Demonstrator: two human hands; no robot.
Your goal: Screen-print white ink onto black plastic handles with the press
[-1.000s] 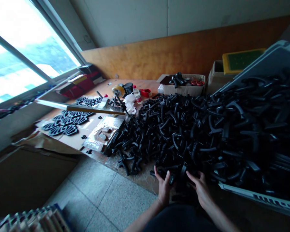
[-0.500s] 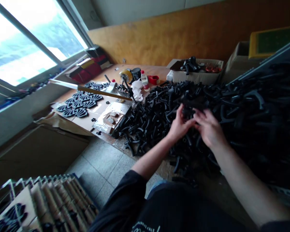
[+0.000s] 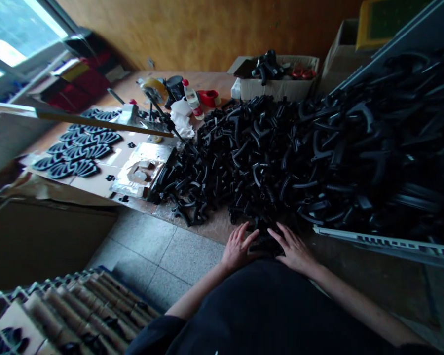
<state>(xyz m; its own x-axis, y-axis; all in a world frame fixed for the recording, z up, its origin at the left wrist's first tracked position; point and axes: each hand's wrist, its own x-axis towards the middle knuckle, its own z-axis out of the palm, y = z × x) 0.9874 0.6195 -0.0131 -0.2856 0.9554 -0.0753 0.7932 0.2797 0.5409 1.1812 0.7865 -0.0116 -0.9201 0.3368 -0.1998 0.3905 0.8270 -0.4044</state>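
At the table's near edge, close to my body, my left hand (image 3: 240,246) lies with fingers spread. My right hand (image 3: 293,249) faces it, its fingers also apart and stretched forward. Between the two hands are some black curved plastic parts (image 3: 266,242), dark and hard to separate; the fingertips are at or touching their sides. Beyond the hands spreads a large heap of black curved plastic parts (image 3: 240,158), some with springs showing. Neither hand is wrapped round a part.
A grey crate (image 3: 388,240) full of black parts stands at right. Left on the table are a metal plate (image 3: 157,154), fan-shaped black pieces (image 3: 83,153) and a bottle (image 3: 193,101). A carton (image 3: 296,88) stands behind the heap. A rack of cardboard sheets (image 3: 70,305) is at lower left.
Both hands have come back from over the heap to the table's near edge, and their fingers have spread. The view has tilted down and shifted right.
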